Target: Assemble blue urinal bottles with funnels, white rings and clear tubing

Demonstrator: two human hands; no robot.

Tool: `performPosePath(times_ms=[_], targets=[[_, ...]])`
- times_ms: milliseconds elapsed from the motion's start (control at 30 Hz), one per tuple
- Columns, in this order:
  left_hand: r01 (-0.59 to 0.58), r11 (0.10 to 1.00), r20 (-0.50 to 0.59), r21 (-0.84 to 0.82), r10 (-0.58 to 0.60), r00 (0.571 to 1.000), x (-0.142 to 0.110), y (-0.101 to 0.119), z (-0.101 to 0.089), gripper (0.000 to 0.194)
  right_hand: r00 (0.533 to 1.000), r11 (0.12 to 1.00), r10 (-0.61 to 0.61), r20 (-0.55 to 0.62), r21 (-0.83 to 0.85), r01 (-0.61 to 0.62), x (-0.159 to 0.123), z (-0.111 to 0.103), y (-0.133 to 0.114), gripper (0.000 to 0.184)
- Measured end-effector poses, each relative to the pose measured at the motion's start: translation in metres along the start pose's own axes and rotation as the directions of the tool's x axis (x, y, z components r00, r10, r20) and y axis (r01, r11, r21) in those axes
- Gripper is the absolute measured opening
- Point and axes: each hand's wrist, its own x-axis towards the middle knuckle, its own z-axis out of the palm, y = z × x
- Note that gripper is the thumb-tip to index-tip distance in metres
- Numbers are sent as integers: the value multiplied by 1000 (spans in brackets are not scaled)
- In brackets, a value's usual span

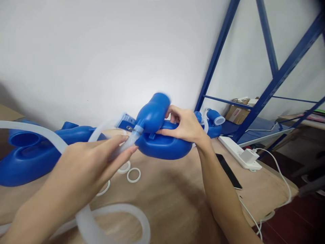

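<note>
My left hand [101, 162] pinches the end of a translucent white hose [124, 146] between thumb and fingers. That end meets a small spout on a blue plastic bottle [165, 149] with a bent, wide neck and a handle loop. Beside the joint sits a small blue clip [126, 121], slightly blurred. Round the bottle's handle, behind the neck, my right hand [184, 127] is closed, keeping it raised over the table. The hose loops under my left forearm and across the table front. Just how far it sits on the spout is hard to see.
Another blue bottle [22, 166] lies at the left, and one with a white-rimmed mouth [218, 120] stands at the back right. White rings [133, 175] lie on the brown-covered table [172, 203]. A phone [228, 171], a power strip [240, 152] and a blue shelf frame [264, 98] are rightward.
</note>
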Motion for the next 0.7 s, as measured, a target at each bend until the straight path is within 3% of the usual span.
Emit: performPosePath(times_ms=[67, 133, 200, 333, 433, 567, 633, 700], targets=[[-46, 998, -64, 52, 50, 997, -2, -11, -9, 38, 988, 997, 36, -149, 67, -26, 1, -5, 6, 49], [-84, 988, -129, 128, 101, 987, -3, -21, -14, 47, 952, 986, 100, -288, 154, -57, 3, -10, 16, 48], [-105, 970, -186, 218, 147, 971, -2, -28, -16, 58, 912, 957, 204, -355, 270, -109, 5, -13, 30, 46], [-223, 927, -283, 301, 311, 907, 8, -36, -12, 57, 807, 847, 444, -389, 476, -236, 11, -4, 68, 48], [-365, 902, -241, 232, 416, 877, 14, -40, -7, 45, 676, 720, 618, -400, 634, -283, 14, 7, 99, 46], [-433, 877, -210, 209, 473, 856, 19, -52, 5, 31, 522, 517, 792, -318, 804, -294, 16, 14, 127, 46], [-429, 875, -213, 223, 473, 855, 21, -61, 13, 25, 494, 487, 815, -304, 821, -299, 16, 16, 132, 50], [-402, 889, -191, 219, 443, 876, 23, -72, 22, 20, 514, 503, 800, -309, 812, -296, 16, 20, 131, 53]])
